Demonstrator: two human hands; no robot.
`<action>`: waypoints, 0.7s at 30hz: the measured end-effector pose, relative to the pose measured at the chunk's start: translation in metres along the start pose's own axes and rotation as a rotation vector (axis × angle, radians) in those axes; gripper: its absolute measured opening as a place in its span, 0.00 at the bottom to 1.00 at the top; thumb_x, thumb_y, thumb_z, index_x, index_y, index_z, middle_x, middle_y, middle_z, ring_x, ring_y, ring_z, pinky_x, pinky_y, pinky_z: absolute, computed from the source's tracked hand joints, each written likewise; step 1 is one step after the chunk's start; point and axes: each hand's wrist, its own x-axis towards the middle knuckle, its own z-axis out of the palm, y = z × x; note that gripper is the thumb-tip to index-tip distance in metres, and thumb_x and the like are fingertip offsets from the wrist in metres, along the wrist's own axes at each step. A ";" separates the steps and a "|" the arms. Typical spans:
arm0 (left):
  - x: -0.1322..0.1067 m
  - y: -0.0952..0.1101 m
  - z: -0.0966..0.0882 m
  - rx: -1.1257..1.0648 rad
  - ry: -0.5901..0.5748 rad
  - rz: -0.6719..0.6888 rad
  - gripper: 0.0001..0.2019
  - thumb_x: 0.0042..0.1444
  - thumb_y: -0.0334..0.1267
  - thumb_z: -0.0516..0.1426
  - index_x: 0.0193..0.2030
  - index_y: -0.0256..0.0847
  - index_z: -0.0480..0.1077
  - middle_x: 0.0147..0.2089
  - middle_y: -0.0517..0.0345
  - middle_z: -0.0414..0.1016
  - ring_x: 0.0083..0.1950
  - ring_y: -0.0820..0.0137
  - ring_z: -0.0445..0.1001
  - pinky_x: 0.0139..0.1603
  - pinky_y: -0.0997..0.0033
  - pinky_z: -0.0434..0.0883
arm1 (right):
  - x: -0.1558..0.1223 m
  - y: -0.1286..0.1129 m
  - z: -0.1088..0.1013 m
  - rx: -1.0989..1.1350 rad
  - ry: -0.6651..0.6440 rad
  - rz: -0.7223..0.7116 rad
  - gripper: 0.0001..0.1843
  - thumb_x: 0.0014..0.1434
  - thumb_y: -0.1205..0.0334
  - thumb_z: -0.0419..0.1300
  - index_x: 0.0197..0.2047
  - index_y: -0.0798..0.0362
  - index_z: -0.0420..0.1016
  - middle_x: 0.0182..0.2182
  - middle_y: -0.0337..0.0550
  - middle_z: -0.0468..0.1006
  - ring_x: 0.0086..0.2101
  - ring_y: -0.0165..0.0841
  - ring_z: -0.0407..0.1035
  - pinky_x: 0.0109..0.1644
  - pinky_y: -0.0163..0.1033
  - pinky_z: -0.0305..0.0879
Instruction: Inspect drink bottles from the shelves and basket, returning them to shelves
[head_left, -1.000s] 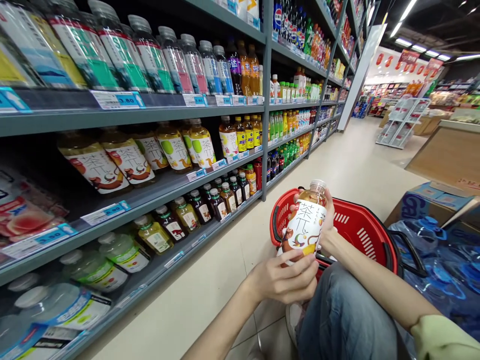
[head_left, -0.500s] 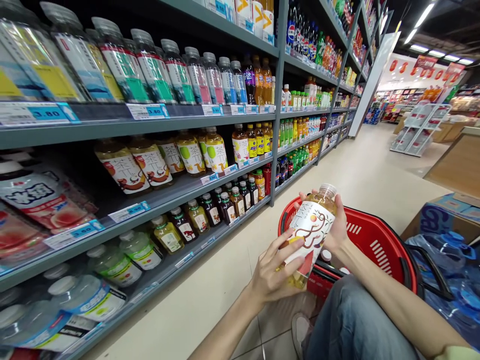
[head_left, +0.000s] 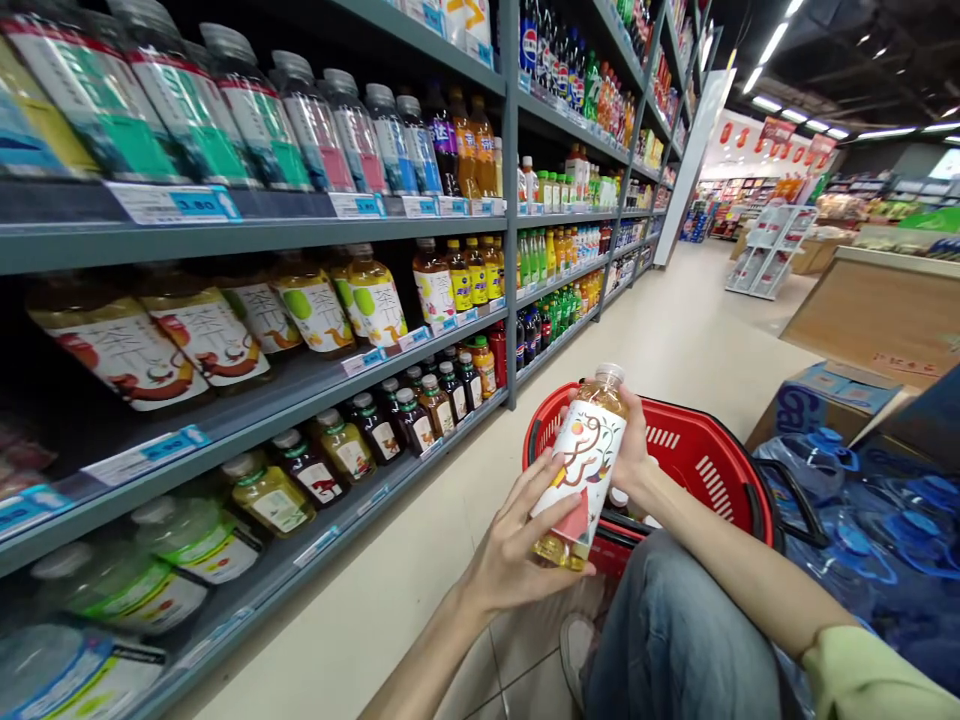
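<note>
A clear bottle of pale yellow tea drink (head_left: 589,455), with a white illustrated label and a clear cap, is tilted between my two hands. My left hand (head_left: 517,530) wraps its lower part, fingers lying across the label. Around the upper right side curls my right hand (head_left: 634,435), its fingers partly hidden behind the bottle. Beneath and behind them stands a red shopping basket (head_left: 679,415), holding several items with white caps that my knee and arm partly cover.
Shelves of drinks (head_left: 300,380) with price tags run along the left. Large blue-capped water jugs (head_left: 862,540) and a cardboard box (head_left: 814,400) stand right of the basket. A white display rack (head_left: 769,250) is farther down the aisle.
The view has turned to the right, so shelves and basket appear shifted left. Both hands still hold the bottle, its label now facing me a little more.
</note>
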 end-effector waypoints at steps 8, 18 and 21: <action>-0.007 -0.003 -0.002 0.088 -0.164 -0.003 0.40 0.50 0.47 0.69 0.68 0.44 0.61 0.74 0.37 0.51 0.75 0.40 0.47 0.64 0.37 0.68 | -0.003 -0.001 -0.001 -0.089 -0.053 0.078 0.22 0.51 0.52 0.67 0.48 0.51 0.74 0.41 0.44 0.82 0.37 0.41 0.77 0.44 0.50 0.76; -0.007 -0.011 0.000 0.088 -0.173 -0.017 0.37 0.51 0.40 0.68 0.67 0.43 0.61 0.74 0.39 0.52 0.75 0.44 0.50 0.66 0.41 0.67 | 0.002 -0.002 0.000 -0.123 0.080 0.026 0.18 0.51 0.51 0.66 0.43 0.53 0.76 0.38 0.45 0.82 0.35 0.41 0.78 0.44 0.48 0.76; -0.008 -0.011 0.003 0.084 -0.150 -0.097 0.39 0.51 0.34 0.65 0.69 0.43 0.57 0.74 0.40 0.53 0.74 0.48 0.54 0.67 0.44 0.67 | 0.003 0.000 0.002 -0.112 0.116 -0.029 0.17 0.51 0.53 0.66 0.43 0.52 0.76 0.38 0.44 0.82 0.38 0.41 0.78 0.45 0.47 0.76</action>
